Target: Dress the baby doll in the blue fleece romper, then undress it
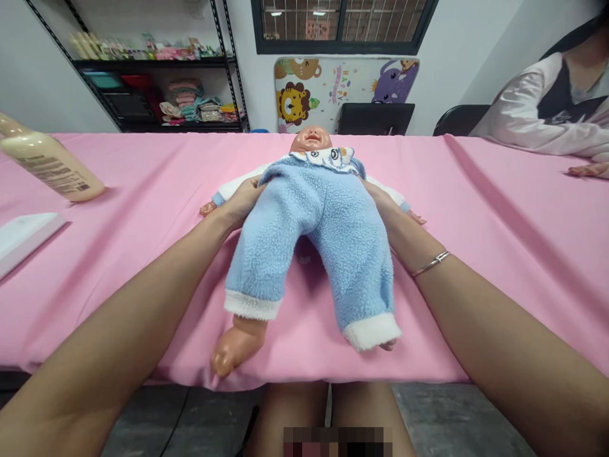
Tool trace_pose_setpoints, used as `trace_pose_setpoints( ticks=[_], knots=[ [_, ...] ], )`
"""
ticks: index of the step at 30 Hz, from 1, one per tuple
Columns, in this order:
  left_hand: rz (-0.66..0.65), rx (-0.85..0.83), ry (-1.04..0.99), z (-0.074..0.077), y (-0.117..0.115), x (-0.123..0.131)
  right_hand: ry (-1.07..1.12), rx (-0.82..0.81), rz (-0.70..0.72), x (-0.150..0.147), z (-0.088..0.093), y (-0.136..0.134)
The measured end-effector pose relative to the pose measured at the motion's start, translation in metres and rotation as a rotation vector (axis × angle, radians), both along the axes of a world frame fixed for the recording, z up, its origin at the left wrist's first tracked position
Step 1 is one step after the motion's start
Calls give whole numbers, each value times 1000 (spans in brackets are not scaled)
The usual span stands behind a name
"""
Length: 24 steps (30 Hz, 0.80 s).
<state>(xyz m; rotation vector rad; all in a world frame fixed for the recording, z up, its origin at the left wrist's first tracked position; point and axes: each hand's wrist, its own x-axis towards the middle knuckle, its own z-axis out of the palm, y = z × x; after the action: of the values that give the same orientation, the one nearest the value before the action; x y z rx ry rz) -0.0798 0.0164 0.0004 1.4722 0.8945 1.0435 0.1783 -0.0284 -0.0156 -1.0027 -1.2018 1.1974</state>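
A baby doll (pixel 311 138) lies on its back on the pink-covered table, head toward the far side. It wears light blue fleece pants (pixel 309 197) with white cuffs and a white-sleeved top with a patterned collar. At the left side of the waist, my left hand (pixel 246 200) is closed on the pants, its fingertips hidden by the fabric. My right hand (pixel 378 198) grips the opposite side of the waist, fingers mostly out of sight behind the cloth. One bare doll foot (pixel 238 346) sticks out of the left cuff; the other barely shows.
A cream lotion bottle (pixel 54 162) and a white box-like object (pixel 28 238) are on the left of the pink tablecloth (pixel 499 279). Another person's arm (pixel 537 130) rests at the far right. Behind stand a black screen (pixel 375 119) and a stocked shelf (pixel 157 63).
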Motion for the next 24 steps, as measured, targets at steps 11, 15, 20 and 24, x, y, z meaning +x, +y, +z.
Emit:
trace_pose_setpoints(
  ticks=[11, 15, 20, 24],
  knots=[
    [-109, 150, -165, 27, -14, 3, -179, 397, -72, 8, 41, -5],
    [-153, 174, 79, 25, -24, 18, -377, 381, -157, -8, 30, 3],
    [198, 163, 189, 19, -19, 21, -432, 185, -416, -10, 18, 11],
    [325, 120, 321, 8, -8, 12, -444, 84, -467, 0, 9, 11]
  ],
)
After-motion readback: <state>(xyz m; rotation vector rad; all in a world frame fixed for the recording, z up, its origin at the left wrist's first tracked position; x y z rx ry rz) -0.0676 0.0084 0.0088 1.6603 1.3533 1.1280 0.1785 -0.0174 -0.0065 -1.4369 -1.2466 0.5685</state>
